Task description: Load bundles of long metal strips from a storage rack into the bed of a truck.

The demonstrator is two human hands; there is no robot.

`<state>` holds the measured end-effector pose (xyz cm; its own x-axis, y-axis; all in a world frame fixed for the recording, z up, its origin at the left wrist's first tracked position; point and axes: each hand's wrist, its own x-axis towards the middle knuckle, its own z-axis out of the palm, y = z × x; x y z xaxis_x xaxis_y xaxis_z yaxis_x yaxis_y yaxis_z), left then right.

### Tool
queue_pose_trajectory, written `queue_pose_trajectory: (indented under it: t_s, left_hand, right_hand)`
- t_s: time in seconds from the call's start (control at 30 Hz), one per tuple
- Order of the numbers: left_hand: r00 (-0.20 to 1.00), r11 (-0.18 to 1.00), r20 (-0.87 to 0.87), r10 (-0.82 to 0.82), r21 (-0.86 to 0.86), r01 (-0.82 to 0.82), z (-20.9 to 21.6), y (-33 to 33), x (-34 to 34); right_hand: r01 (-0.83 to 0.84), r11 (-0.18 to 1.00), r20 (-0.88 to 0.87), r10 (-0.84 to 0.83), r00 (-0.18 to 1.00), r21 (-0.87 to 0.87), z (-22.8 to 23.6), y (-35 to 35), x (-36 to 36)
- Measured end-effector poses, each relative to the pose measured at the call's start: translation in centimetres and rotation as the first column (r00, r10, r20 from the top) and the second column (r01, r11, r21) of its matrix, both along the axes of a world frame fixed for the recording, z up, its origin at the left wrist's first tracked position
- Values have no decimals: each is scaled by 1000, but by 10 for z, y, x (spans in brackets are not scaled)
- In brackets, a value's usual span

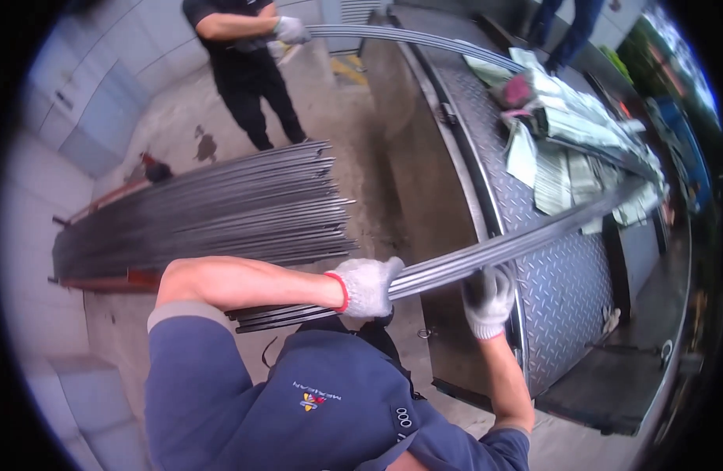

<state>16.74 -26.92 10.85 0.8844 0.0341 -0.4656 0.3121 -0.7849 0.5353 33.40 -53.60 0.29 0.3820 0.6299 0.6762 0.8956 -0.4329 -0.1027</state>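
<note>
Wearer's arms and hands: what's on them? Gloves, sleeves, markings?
Both hands wear white knitted work gloves: the left hand glove has a red cuff edge, the right hand glove looks grey and soiled. Forearms are bare below short navy-blue sleeves; the left sleeve shows a grey band at its hem.

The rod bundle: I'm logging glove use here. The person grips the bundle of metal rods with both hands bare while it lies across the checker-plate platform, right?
Not quite. The head view shows both hands gloved: the left hand and the right hand wear white knit gloves as they grip the bundle of metal rods, which does lie across the checker-plate platform.
</note>
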Motion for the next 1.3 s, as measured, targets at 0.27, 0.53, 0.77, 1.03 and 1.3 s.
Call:
queue_pose_trajectory:
  t_s: [0.27, 0.53, 0.77, 1.03, 1.3]
  left_hand:
    - [996, 992, -30, 87, -94, -90, 20, 3, -77]
    - [994, 996, -76, 83, -2, -84, 29, 32, -114]
    - [997, 990, -18, 72, -124, -74, 15, 58, -119]
    - [999, 993, -4, 33, -115, -33, 4, 133, -154]
    - [998, 980, -65, -10, -199, -3, -58, 283, -233]
  right_hand:
    - [-128, 943, -62, 114, 992, -308, 47, -14, 53]
    - [-359, 809, -293, 242, 925, -465, 68, 17, 124]
    - [-301, 762, -233, 200, 952, -574, 54, 17, 133]
    - [-327, 753, -278, 198, 940, -571, 45, 82, 97]
    - [-386, 641, -349, 192, 917, -663, 22, 216, 5]
